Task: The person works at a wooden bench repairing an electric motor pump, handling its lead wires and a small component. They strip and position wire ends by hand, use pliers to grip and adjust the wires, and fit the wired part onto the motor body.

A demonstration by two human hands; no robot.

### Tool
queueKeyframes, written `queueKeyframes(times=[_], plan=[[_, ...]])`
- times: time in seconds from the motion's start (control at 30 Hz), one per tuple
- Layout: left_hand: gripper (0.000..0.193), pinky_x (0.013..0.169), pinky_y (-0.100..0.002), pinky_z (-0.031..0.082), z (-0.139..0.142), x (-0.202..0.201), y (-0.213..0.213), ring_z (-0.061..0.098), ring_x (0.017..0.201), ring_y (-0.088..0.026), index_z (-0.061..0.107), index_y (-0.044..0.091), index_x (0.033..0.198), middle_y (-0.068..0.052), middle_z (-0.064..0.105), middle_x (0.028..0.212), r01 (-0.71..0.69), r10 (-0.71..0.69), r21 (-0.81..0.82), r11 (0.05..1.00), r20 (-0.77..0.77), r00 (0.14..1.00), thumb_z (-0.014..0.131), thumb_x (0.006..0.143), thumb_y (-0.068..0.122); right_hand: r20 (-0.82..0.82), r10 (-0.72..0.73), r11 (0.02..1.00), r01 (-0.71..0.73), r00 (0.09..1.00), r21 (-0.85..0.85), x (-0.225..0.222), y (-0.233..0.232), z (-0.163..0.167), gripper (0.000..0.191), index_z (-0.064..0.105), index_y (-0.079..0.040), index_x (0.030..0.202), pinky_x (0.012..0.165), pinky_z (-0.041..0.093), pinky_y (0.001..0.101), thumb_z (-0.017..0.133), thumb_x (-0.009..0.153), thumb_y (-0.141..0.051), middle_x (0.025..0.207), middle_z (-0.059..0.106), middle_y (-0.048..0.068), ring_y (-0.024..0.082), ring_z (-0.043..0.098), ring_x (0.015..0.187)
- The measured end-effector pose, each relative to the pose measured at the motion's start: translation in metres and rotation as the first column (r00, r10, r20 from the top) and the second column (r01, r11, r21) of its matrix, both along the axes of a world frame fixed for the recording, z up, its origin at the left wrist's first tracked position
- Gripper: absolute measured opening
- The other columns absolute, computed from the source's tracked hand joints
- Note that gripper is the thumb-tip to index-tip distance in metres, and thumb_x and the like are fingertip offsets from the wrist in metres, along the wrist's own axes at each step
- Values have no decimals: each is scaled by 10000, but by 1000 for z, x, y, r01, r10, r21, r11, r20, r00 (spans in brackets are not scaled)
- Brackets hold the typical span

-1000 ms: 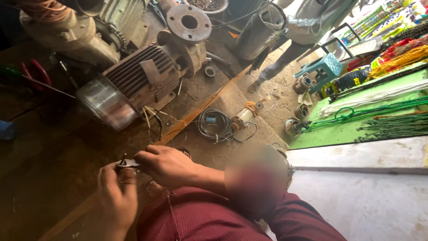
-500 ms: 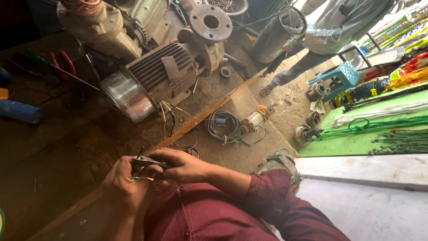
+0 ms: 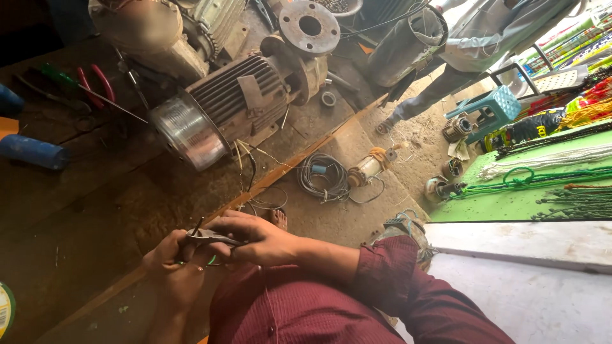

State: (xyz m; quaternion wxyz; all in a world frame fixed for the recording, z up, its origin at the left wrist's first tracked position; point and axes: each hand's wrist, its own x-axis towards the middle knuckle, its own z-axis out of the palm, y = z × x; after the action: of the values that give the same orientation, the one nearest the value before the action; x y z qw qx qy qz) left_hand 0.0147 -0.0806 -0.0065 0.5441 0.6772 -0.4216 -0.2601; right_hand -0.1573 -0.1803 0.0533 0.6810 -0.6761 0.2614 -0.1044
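Both hands meet low in the view over the lap: the right hand point(image 3: 258, 239) is closed round the handles of a small dark metal pair of pliers point(image 3: 207, 237), whose tip points away from the body, and the left hand point(image 3: 171, 264) pinches a thin green wire loop point(image 3: 210, 260) right under the plier nose, fingers curled tight; whether the plier nose is biting the wire I cannot tell. Beyond the grip and slightly left lies a large grey ribbed electric motor with a shiny metal end cap point(image 3: 220, 111), loose yellow and white lead wires point(image 3: 245, 159) trailing from it toward the hands. Past it sits a rusty round pipe flange with bolt holes point(image 3: 310, 27). Far left of the grip are a blue cylinder point(image 3: 32, 151), red-handled pliers point(image 3: 95, 79) and a green-handled screwdriver point(image 3: 60, 79) on the dark wooden bench point(image 3: 76, 210). Right of and beyond the grip, on the dirt floor, a coil of grey wire point(image 3: 322, 178) touches a small copper-wound armature point(image 3: 370, 167). Further right stand a teal plastic stool point(image 3: 491, 108), a green table with cords point(image 3: 535, 185) and another person's trouser leg point(image 3: 440, 89). Nothing blocks the grip. Against half a second ago, the hands sit a touch lower, the motor fills more of the view, and the grip is unchanged.
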Motion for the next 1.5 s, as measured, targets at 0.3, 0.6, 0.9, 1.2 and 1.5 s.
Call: queueKeyframes(times=[0.3, 0.6, 0.9, 1.2, 1.5], plan=[[110, 607, -273, 526, 23, -2, -9, 649, 683, -87, 707, 61, 909, -12, 686, 754, 67, -71, -107, 992, -26, 997, 770, 819, 69, 128, -159, 886, 84, 979, 455, 2, 6, -17, 534, 537, -98, 1416, 1052, 468, 314, 630, 903, 14, 1280, 569, 4, 157, 551, 1241], [537, 700, -453, 531, 42, -4, -24, 668, 896, -365, 562, 58, 1170, -148, 672, 999, -106, 119, -55, 993, 467, 876, 811, 826, 386, -155, -210, 642, 17, 965, -766, 31, -7, 4, 587, 566, -120, 1390, 895, 491, 472, 698, 819, -95, 1097, 610, 147, 380, 592, 1061], [467, 725, -464, 529, 47, -7, -28, 632, 974, -341, 550, 71, 1094, -126, 606, 1015, -169, 120, 52, 984, 502, 856, 761, 852, 410, -178, -236, 833, 105, 955, -544, 37, -12, 6, 551, 564, -112, 1404, 968, 491, 403, 700, 872, -148, 1173, 591, 131, 322, 610, 1130], [392, 622, -408, 513, 34, 23, -24, 658, 692, -282, 617, 78, 860, -93, 637, 770, 42, -39, -5, 999, 246, 969, 891, 736, 330, -25, -56, 955, 61, 998, 289, 24, -17, -5, 626, 504, -69, 1478, 1081, 432, 315, 661, 873, -26, 1340, 632, 50, 149, 559, 1271], [334, 631, -420, 473, 23, 29, -23, 633, 716, -294, 560, 57, 888, -95, 593, 768, 146, -124, -72, 987, 245, 961, 831, 700, 107, -15, -112, 903, 108, 994, 417, 18, -15, -15, 644, 528, -60, 1452, 953, 522, 293, 630, 829, 68, 1248, 653, 46, 133, 623, 1126]])
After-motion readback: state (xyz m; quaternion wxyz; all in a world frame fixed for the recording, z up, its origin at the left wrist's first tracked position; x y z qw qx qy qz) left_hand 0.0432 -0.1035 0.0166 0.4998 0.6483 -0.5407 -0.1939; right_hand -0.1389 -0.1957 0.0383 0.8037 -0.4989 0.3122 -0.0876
